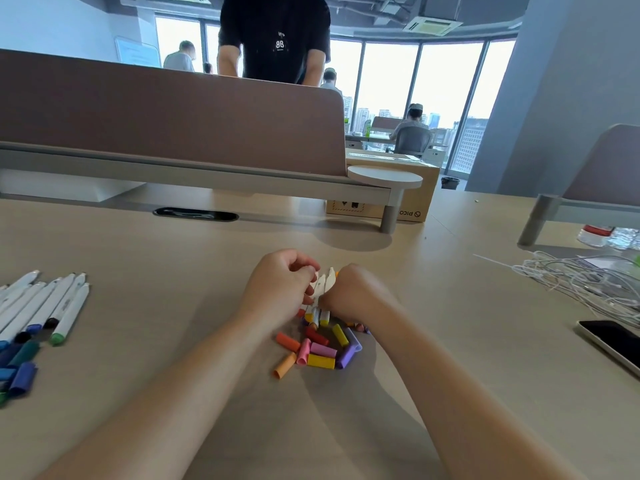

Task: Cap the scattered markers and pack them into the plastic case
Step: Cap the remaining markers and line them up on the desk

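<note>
Markers (323,283) with white barrels stand in a tight bundle between the two hands. Their points tip up and away, and their coloured ends reach down to the table (145,375). The left hand (280,287) curls in from its side, fingertips pinching the barrels. The right hand (355,292) is a closed fist wrapped round the other side, knuckles up. Both forearms run straight back from the grip toward the wearer. At least three barrels show above the fingers; how many more the hands hide cannot be told.

Just on the near side of the grip lies a heap of loose caps (320,349), about nine: two orange, two pink, two yellow, two purple, one red. Bare tabletop lies beyond the grip and to its left. Well off to the left, a row of markers (48,306), about seven, lies side by side. Several dark caps (21,370) lie near their ends. Well off to the right of the grip are white cables (581,282) and a phone (611,346) at the frame's edge.
</note>
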`<state>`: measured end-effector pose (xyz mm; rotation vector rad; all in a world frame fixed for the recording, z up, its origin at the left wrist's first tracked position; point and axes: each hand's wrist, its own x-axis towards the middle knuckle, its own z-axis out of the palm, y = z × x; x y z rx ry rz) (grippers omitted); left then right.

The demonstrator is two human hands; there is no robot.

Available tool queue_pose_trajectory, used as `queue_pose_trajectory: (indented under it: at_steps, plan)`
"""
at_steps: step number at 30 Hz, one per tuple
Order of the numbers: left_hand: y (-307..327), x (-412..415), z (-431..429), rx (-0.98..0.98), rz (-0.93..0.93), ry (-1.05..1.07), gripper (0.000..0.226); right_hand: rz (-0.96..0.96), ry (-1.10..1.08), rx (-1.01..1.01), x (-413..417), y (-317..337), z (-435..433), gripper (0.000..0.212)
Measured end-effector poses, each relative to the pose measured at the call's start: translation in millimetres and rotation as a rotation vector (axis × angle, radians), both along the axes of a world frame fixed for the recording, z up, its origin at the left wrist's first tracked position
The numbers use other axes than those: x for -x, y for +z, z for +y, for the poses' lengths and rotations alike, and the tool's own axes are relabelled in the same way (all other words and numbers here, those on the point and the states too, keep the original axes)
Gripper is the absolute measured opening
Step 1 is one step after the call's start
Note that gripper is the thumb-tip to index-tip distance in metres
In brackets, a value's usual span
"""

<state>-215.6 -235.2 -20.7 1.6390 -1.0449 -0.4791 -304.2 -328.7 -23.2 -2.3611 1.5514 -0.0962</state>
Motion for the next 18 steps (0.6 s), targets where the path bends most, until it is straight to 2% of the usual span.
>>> queue_pose_trajectory:
  at_steps: [3,7,12,15,18]
  plan:
    - [-1.9,-0.2,-1.2,-0.009,-0.105,0.0,0.017,-0.086,-0.058,-0.014,6.4,4.4,-0.2,0.021]
    - [-2.6,1.0,-2.3,-0.032,-0.177,0.012,0.015,-0.076,-0.056,-0.023,8.0,3.3,2.6,0.023]
    - [-2.4,0.5,-2.5,-0.043,-0.203,0.02,0.016,-0.032,-0.005,0.015,0.9,-3.8,1.7,0.019]
    - [-2.4,0.3,-1.7,-0.042,-0.195,0.012,0.016,-0.104,0.006,0.019,1.8,-3.5,2.7,0.021]
    - [-2.1,1.0,-1.4,-0.042,-0.185,0.0,0.016,-0.07,-0.012,0.0,1.5,-1.0,5.1,0.02]
